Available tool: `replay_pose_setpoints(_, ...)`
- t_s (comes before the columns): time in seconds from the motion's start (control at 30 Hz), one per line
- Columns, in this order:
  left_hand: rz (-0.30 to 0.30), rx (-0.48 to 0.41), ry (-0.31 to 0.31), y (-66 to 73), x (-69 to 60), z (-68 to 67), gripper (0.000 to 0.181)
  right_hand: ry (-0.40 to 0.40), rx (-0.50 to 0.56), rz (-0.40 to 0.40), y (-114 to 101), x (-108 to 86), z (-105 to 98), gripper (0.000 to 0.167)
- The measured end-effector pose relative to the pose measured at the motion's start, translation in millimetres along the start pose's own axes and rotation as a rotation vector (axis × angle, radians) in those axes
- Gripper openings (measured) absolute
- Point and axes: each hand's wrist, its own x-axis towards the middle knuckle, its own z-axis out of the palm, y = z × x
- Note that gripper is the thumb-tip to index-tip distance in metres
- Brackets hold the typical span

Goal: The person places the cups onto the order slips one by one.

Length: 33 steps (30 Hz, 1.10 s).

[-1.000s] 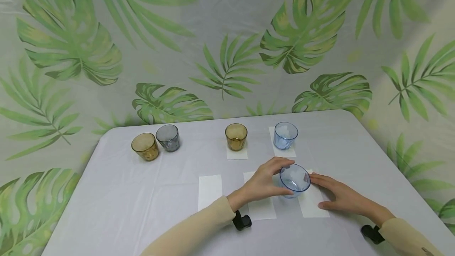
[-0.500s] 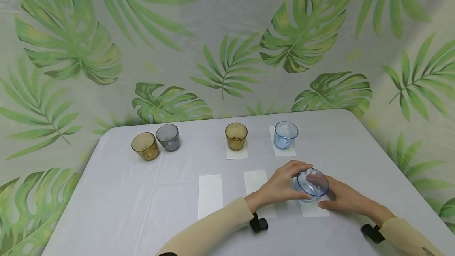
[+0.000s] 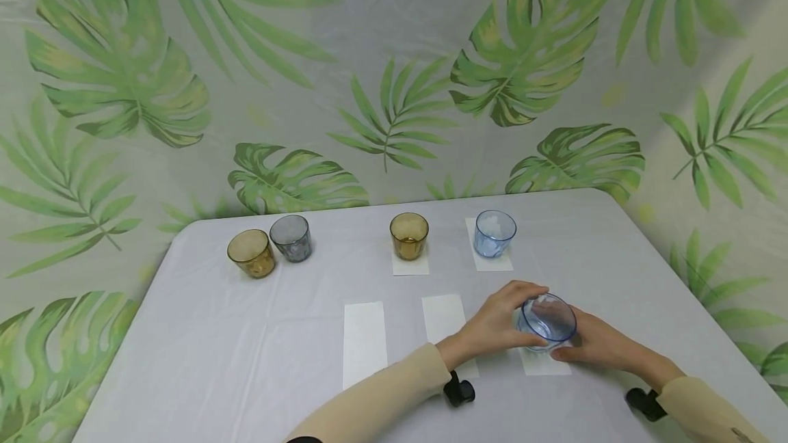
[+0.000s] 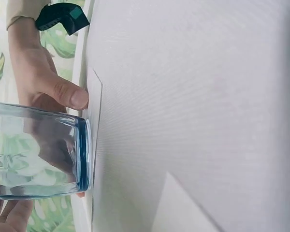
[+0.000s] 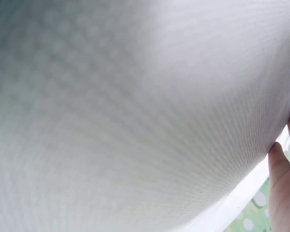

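In the head view my left hand (image 3: pixel 500 320) grips a clear blue glass (image 3: pixel 550 325) near its rim, thumb on the near side and fingers on the far side. The glass is upright at the right-hand front paper slip (image 3: pixel 546 365). In the left wrist view the base of the glass (image 4: pixel 83 154) is at or just above the paper; contact is hard to tell. My right hand (image 3: pixel 596 342) rests on the tablecloth beside the glass, its fingers partly behind it. The right wrist view catches some of its fingers (image 5: pixel 279 164) at the edge.
At the back stand another blue glass (image 3: pixel 492 243) and an amber glass (image 3: pixel 409 245), each on a paper slip. A grey glass (image 3: pixel 293 241) and a second amber glass (image 3: pixel 254 257) stand at the back left. Two further slips, left (image 3: pixel 364 337) and middle (image 3: pixel 443 316), lie in front.
My left hand has carried the blue glass rightward from between the middle and right slips to the right slip, up against my right hand. The right hand has hardly moved.
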Motion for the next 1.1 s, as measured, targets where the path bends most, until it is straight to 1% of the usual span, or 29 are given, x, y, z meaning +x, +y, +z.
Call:
replay_pose_setpoints(0.13, -0.014, 0.021, -0.013, -0.8, -0.3, 3.0, 0.077, -0.003, 0.009, -0.009, 1, 0.4, 0, 0.085)
replay_pose_setpoints(0.23, -0.021, 0.025, -0.025, 0.0, -0.2, 3.5, 0.077, 0.015, -0.005, -0.016, 1, -0.1, 0, 0.084)
replay_pose_setpoints(0.37, -0.020, 0.036, -0.051, 1.1, 0.2, 3.0, 0.078, 0.033, -0.003, -0.017, 2, -0.2, 1, 0.082)
replay_pose_setpoints(0.53, -0.010, 0.055, -0.068, 1.1, 0.4, 2.7, 0.079, 0.019, 0.021, -0.015, 3, 0.8, 0, 0.083)
replay_pose_setpoints(0.67, -0.001, 0.068, -0.065, 1.1, 0.4, 2.2, 0.080, 0.032, -0.027, -0.023, 6, 2.1, 1, 0.082)
replay_pose_setpoints(0.83, -0.001, 0.068, -0.064, 1.2, 0.0, 2.5, 0.081, 0.073, -0.063, -0.068, 6, 4.2, 0, 0.081)
replay_pose_setpoints(0.9, -0.007, 0.059, -0.068, 1.6, -0.5, 2.4, 0.082, 0.081, -0.070, -0.073, 4, 4.3, -1, 0.081)
replay_pose_setpoints(0.97, -0.017, 0.049, -0.076, 2.1, -0.9, 2.2, 0.084, 0.085, -0.083, -0.058, 1, 3.4, -3, 0.081)
replay_pose_setpoints(1.1, -0.051, 0.027, -0.113, 2.8, -2.0, -1.0, 0.090, 0.085, -0.080, -0.034, -6, 0.1, -9, 0.079)
